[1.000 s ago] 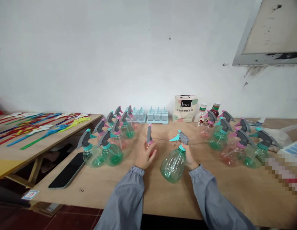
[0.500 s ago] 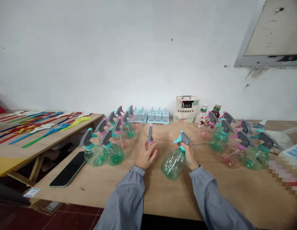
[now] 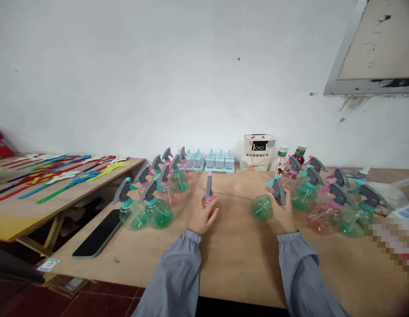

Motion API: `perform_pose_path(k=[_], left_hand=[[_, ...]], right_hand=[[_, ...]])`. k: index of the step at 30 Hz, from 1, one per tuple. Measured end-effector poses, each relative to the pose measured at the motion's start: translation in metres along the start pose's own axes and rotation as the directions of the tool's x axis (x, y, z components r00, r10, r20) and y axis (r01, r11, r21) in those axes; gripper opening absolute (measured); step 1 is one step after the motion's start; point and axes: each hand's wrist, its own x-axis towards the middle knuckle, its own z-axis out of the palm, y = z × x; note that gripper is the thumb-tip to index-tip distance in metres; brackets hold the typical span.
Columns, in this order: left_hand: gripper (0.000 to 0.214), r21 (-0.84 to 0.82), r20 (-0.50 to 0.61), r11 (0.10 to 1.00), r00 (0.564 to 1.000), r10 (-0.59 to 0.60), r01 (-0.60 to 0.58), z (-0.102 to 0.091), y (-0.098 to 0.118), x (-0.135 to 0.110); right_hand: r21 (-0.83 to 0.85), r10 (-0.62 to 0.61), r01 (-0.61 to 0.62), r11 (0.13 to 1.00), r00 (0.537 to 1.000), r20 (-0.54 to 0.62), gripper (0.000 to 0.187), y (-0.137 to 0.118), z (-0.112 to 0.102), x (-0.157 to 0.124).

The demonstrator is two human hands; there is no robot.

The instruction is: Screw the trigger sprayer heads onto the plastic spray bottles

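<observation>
My left hand (image 3: 200,216) is wrapped round a pink spray bottle (image 3: 209,186) that stands upright on the table, its grey trigger head rising above my fingers. Further right, my right hand (image 3: 284,212) grips a green spray bottle (image 3: 261,208) by the neck, under its teal and grey head. This bottle is tilted, with its round body pointing left. Just beyond my right hand stands a group of pink and green spray bottles (image 3: 324,216). Another such group of spray bottles (image 3: 158,214) stands left of my left hand.
A black phone (image 3: 97,234) lies at the table's left. Light-blue ice-pop moulds (image 3: 219,163), a paper bag (image 3: 258,154) and two labelled bottles (image 3: 300,154) line the wall. Colourful long-handled items (image 3: 64,176) cover the neighbouring table (image 3: 16,222). A plastic bag (image 3: 387,193) lies at right.
My right hand has moved right and slightly away from me with the green spray bottle, which tips further over. My left hand still holds the pink spray bottle in place.
</observation>
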Motion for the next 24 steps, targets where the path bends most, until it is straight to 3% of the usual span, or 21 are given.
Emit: perform_pose_path(k=[3, 6, 10, 13, 17, 24], left_hand=[[0.040, -0.005, -0.003, 1.000, 1.000, -0.007, 0.007, 0.000, 0.000, 0.000], [0.039, -0.034, 0.007, 0.999, 1.000, -0.027, 0.027, 0.000, 0.001, 0.000], [0.039, -0.069, 0.006, 0.997, 1.000, -0.029, 0.029, -0.002, 0.002, 0.001], [0.039, -0.082, -0.011, 0.996, 1.000, -0.023, 0.022, -0.003, 0.003, 0.002], [0.040, -0.091, 0.003, 0.995, 1.000, -0.029, 0.030, -0.003, 0.003, 0.001], [0.040, -0.070, -0.001, 0.997, 0.999, -0.032, 0.032, -0.003, 0.002, 0.001]], right_hand=[[-0.104, -0.016, 0.008, 0.995, 0.997, -0.078, 0.055, 0.011, -0.011, 0.008], [-0.181, -0.032, 0.028, 0.983, 0.999, -0.022, 0.063, 0.029, -0.006, 0.007], [-0.311, -0.091, 0.090, 0.946, 0.996, 0.011, 0.089, 0.058, 0.006, -0.003], [-0.370, -0.107, 0.078, 0.926, 0.993, -0.059, 0.106, 0.078, 0.005, -0.008], [-0.429, -0.059, -0.013, 0.903, 0.986, -0.156, 0.105, 0.094, -0.004, 0.003], [-0.696, -0.193, -0.051, 0.716, 0.944, -0.267, 0.098, 0.108, -0.009, 0.044]])
